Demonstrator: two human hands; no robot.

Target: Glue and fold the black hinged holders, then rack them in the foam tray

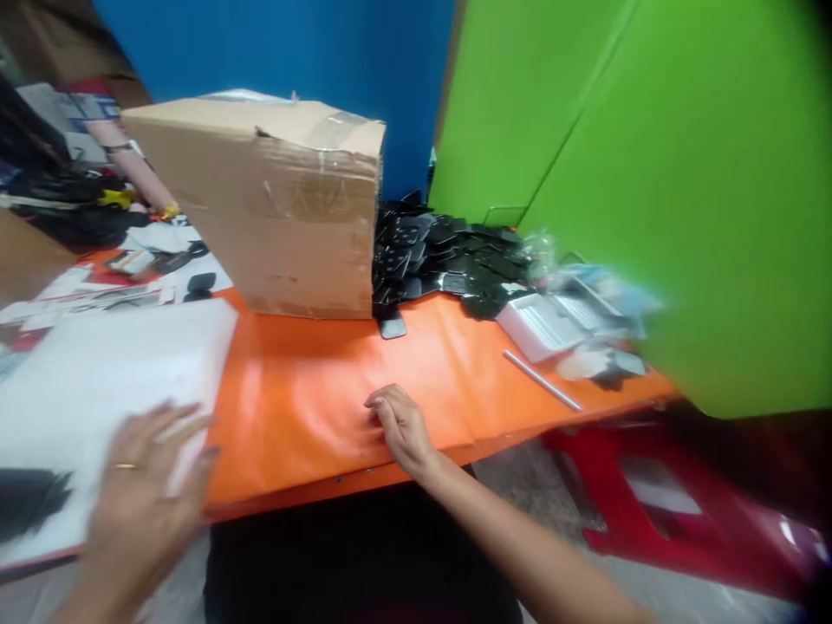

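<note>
My left hand (152, 485), blurred by motion, is over a white sheet-like surface (149, 347) at the left, fingers stretched out and apart. A ring shows on one finger. A black item with a ragged end (29, 503) lies on the white surface, left of that hand. My right hand (401, 425) is above the front part of the orange tabletop (292, 416), its fingers curled in. Whatever may be inside those fingers is hidden. One small dark plate (393, 328) lies on the orange cover beyond my right hand.
A taped cardboard box (312, 234) stands at the back. Beside it is a heap of black plates (448, 251). To the right are a white tray (546, 325) and a thin metal rod (542, 380). A red stool (650, 503) is below. Another person's arm (133, 165) reaches in at left.
</note>
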